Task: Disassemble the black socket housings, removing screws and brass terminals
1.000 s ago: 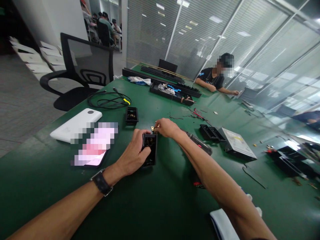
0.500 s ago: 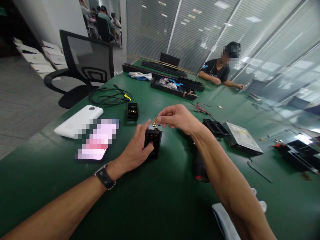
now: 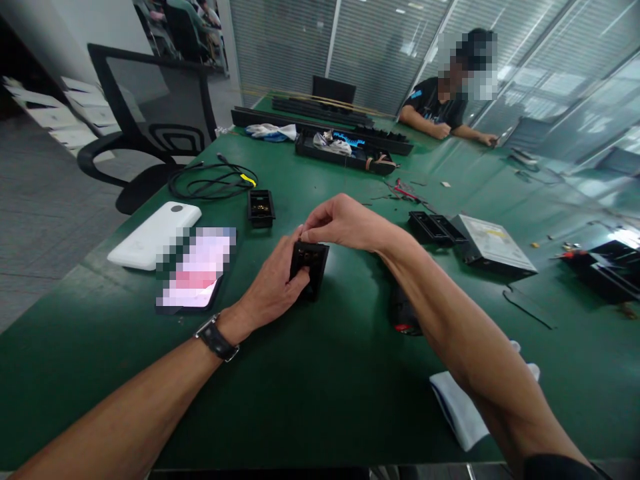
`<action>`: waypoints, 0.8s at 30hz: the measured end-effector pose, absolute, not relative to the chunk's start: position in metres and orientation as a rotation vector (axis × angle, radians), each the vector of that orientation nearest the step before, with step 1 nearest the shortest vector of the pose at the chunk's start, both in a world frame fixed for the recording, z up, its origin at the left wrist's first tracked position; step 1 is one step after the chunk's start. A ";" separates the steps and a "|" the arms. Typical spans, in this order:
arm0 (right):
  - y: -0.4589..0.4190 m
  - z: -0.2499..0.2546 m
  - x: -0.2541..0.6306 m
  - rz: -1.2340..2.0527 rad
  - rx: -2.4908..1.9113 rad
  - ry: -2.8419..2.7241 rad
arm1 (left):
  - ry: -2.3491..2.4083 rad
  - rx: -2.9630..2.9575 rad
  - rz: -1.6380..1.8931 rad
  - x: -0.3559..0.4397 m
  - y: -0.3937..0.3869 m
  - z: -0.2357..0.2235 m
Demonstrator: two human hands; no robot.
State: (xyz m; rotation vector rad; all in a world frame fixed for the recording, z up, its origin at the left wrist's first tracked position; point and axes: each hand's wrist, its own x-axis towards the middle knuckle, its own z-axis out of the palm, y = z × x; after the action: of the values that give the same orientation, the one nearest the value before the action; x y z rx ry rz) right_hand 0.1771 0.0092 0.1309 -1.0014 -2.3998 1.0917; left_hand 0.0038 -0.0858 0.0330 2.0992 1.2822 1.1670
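My left hand [image 3: 273, 287] grips a small black plastic housing [image 3: 313, 260] that stands on the green table [image 3: 300, 387]. My right hand [image 3: 345, 223] is pinched just above the housing's top edge, fingertips pressed together at its left corner. The small brass piece seen between those fingertips is now hidden by them. A dark watch sits on my left wrist [image 3: 216, 339].
A second black housing [image 3: 261, 205] lies further back, next to a coiled black cable [image 3: 215, 181]. A white power bank [image 3: 155, 235] and a phone [image 3: 193, 273] lie left. A silver drive [image 3: 493, 243], black trays and a seated person [image 3: 440, 100] are right and far. An office chair [image 3: 150, 120] stands left.
My right hand has come down and left with the brass piece, from above the housing to its top edge. The housing has shifted slightly in my left hand; the view has tilted.
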 end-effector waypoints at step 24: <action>-0.040 0.106 0.209 1.119 -1.130 -2.174 | 1.577 1.835 1.172 0.006 -0.089 0.039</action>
State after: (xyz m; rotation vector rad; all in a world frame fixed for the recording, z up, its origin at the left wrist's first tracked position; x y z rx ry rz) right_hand 0.2087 -0.0398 0.1059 -1.1297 -2.1739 1.1190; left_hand 0.0064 -0.0895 0.0389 1.8351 1.5767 1.1716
